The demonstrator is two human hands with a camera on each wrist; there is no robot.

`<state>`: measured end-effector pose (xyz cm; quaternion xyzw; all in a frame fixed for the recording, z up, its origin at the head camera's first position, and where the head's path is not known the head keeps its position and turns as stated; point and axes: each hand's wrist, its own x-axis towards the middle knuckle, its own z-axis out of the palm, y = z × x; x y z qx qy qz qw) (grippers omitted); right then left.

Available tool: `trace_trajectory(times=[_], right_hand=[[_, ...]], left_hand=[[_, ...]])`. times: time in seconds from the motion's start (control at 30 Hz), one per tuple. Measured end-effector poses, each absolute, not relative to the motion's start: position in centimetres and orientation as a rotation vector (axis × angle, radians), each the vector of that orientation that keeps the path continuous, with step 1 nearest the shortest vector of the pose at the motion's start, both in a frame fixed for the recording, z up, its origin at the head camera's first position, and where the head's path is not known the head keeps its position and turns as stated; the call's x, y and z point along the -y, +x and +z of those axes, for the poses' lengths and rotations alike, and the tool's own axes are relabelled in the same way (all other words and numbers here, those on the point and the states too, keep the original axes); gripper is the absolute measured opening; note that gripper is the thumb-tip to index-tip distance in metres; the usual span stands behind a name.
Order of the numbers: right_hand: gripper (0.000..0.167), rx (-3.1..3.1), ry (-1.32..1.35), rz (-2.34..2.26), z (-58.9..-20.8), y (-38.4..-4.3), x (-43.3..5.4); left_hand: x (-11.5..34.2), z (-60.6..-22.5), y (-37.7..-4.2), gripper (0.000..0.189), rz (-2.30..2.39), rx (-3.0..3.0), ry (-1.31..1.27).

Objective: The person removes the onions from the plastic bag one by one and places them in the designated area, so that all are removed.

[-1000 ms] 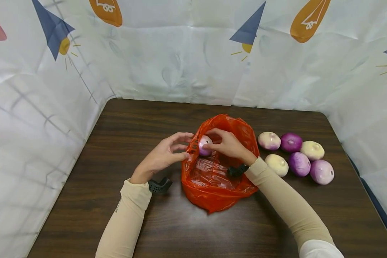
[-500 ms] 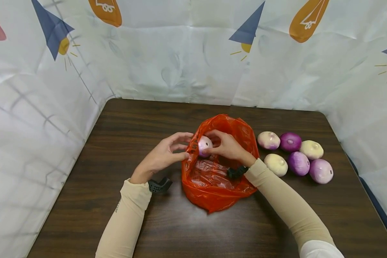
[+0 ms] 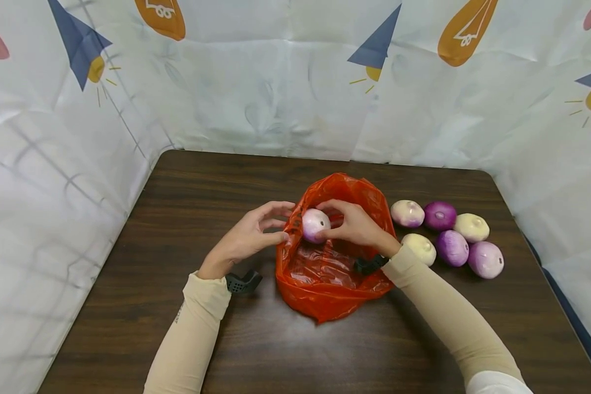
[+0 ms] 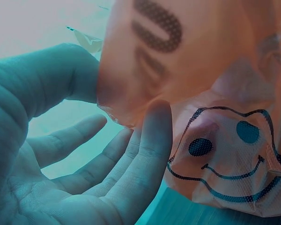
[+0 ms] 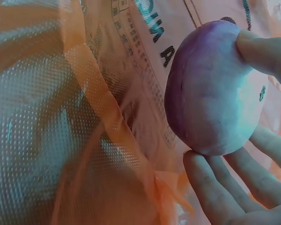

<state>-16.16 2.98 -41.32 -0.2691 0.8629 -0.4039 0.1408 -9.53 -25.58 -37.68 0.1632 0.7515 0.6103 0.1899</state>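
A red plastic bag (image 3: 320,298) stands with its mouth wide on the table. My left hand (image 3: 248,235) holds the left side of its rim; in the left wrist view the thumb goes behind the bag's edge and the fingers (image 4: 157,126) are on the printed outer side. Within the mouth, close to that left side, my right hand (image 3: 352,221) grips a peeled pale purple onion (image 3: 316,225) between thumb and fingers. The right wrist view shows the onion (image 5: 210,93) up close, the thumb at its top and fingertips below it, with the bag's wall behind.
Several peeled onions lie in a cluster right of the bag, among them a dark purple onion (image 3: 440,215), a cream onion (image 3: 419,249) and a light purple onion (image 3: 486,260). A patterned white cloth (image 3: 216,93) walls the back and sides of the dark wooden table (image 3: 187,202).
The onion in my right hand has come a little rightward and shows larger, clearer of the bag's left wall. My right hand moved right with it. The left hand has stayed on the rim.
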Motion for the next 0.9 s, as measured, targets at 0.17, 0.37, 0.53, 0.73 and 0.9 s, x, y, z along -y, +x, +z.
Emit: trace_trajectory(times=[0.17,0.37,0.53,0.73,0.9], right_hand=[[0.059,-2.476,-0.797,-1.202,-40.9,-15.9,-3.6],[0.059,-2.434,-0.814,-1.289,-40.5,-15.7,-4.4],[0.06,-2.409,-0.819,-1.336,-40.2,-15.5,-4.9],[0.062,-2.39,-0.832,-1.377,-39.7,-14.9,-5.2],[0.064,-2.381,-0.864,-1.4,-39.2,-14.5,-5.6]], left_hand=[[25.5,-37.6,-9.5,0.062,1.712,-2.117,0.469],[25.6,-37.5,-9.4,0.062,1.713,-2.114,0.459],[25.5,-37.6,-9.4,0.061,1.707,-2.129,0.455],[25.5,-37.6,-9.4,0.061,1.7,-2.136,0.457],[25.5,-37.7,-9.3,0.06,1.699,-2.143,0.456]])
